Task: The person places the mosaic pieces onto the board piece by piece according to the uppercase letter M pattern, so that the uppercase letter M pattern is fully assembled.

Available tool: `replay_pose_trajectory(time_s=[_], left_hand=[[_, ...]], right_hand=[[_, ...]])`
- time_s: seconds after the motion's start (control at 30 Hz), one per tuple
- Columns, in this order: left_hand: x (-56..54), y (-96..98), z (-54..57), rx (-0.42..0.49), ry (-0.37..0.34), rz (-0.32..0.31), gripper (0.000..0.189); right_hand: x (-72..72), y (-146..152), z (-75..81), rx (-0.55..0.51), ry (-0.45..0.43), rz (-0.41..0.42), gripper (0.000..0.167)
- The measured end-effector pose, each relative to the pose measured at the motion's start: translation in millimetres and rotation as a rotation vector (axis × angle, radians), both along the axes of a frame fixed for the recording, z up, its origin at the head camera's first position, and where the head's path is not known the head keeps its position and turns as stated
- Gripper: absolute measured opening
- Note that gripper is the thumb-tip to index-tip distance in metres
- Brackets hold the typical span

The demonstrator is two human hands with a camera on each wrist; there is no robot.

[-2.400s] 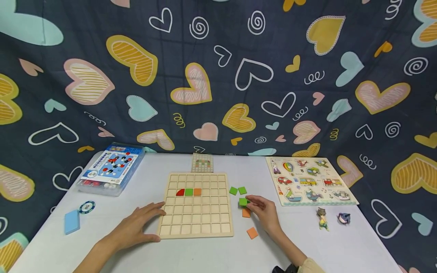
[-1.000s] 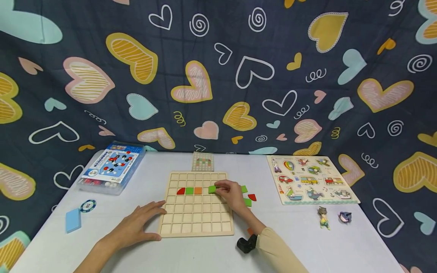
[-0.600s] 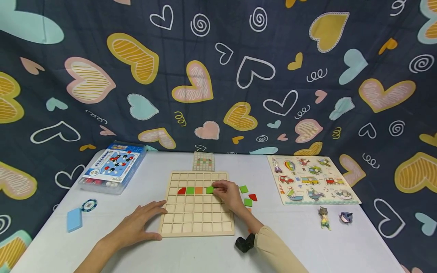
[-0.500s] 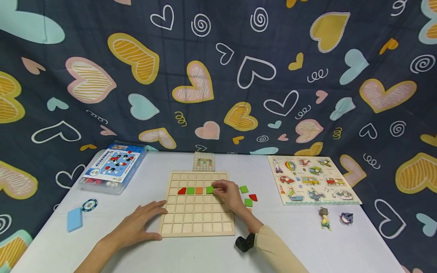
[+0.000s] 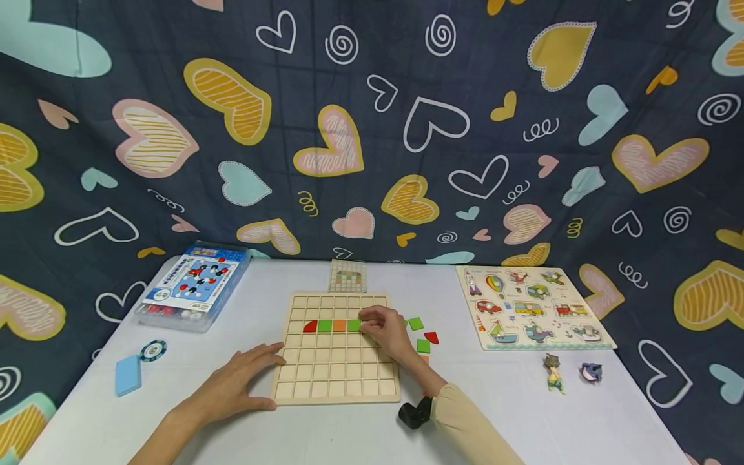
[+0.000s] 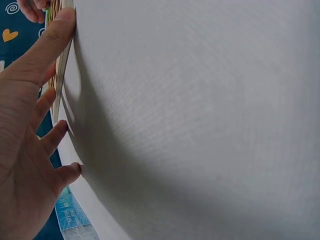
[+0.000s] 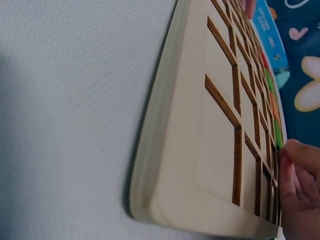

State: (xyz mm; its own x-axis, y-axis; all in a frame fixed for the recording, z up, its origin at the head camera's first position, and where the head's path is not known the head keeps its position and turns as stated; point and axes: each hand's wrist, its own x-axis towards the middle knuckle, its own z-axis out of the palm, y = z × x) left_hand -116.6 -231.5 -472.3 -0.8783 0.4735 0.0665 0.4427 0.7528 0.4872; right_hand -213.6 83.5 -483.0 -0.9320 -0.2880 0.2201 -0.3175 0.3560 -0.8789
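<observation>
- The green tile [image 5: 353,325] lies on the gridded board [image 5: 334,373]; the fingers of my right hand [image 5: 386,332] pinch its right edge.
- Left of those fingers, the same row holds an orange tile [image 5: 340,325], another green square [image 5: 325,325] and a red quarter-round [image 5: 310,327].
- My left hand [image 5: 235,384] has its fingers spread, touching the board's left edge.
- Right of my right fingers, loose green pieces [image 5: 415,323] and a red piece [image 5: 431,337] lie on the bench [image 5: 331,433].
- Beyond my fingers is a pattern card [image 5: 347,276]; well left, a box [image 5: 194,284] shows red and white balls.
</observation>
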Motion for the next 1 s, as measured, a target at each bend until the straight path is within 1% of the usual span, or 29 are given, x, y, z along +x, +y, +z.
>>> replay_pose_trajectory(time_s=[0.17,0.23,0.33,0.4,0.47,0.57,0.67,0.87,1.0], left_hand=[[0.2,0.5,-0.9,0.005,0.015,-0.007,0.07],[0.3,0.6,-1.1,0.007,0.02,-0.009,0.07],[0.3,0.6,-1.3,0.007,0.023,-0.009,0.07],[0.1,0.5,-1.2,0.004,0.02,-0.007,0.07],[-0.1,0.5,-1.2,0.002,0.016,-0.004,0.071],[-0.2,0.4,-0.8,0.0,0.009,-0.001,0.071],[0.0,0.6,-0.3,0.001,0.003,0.0,0.071],[0.4,0.5,-0.4,0.01,0.007,0.001,0.07],[0.0,-0.2,-0.8,0.005,0.008,0.002,0.071]], right_hand=[[0.5,-1,-0.1,-0.022,-0.011,0.005,0.025],[1.4,1,0.7,-0.052,-0.02,0.011,0.025],[9.3,6,15.3,-0.101,-0.061,0.024,0.026],[11.7,13,18.7,-0.145,-0.09,0.03,0.028],[13.5,21,21.0,-0.165,-0.133,0.013,0.028],[11.3,38,11.9,-0.207,-0.184,-0.023,0.028],[14.8,58,13.3,-0.216,-0.218,-0.06,0.028],[29.3,99,20.0,-0.183,-0.241,-0.129,0.031],[40.1,120,18.4,-0.176,-0.293,-0.175,0.031]])
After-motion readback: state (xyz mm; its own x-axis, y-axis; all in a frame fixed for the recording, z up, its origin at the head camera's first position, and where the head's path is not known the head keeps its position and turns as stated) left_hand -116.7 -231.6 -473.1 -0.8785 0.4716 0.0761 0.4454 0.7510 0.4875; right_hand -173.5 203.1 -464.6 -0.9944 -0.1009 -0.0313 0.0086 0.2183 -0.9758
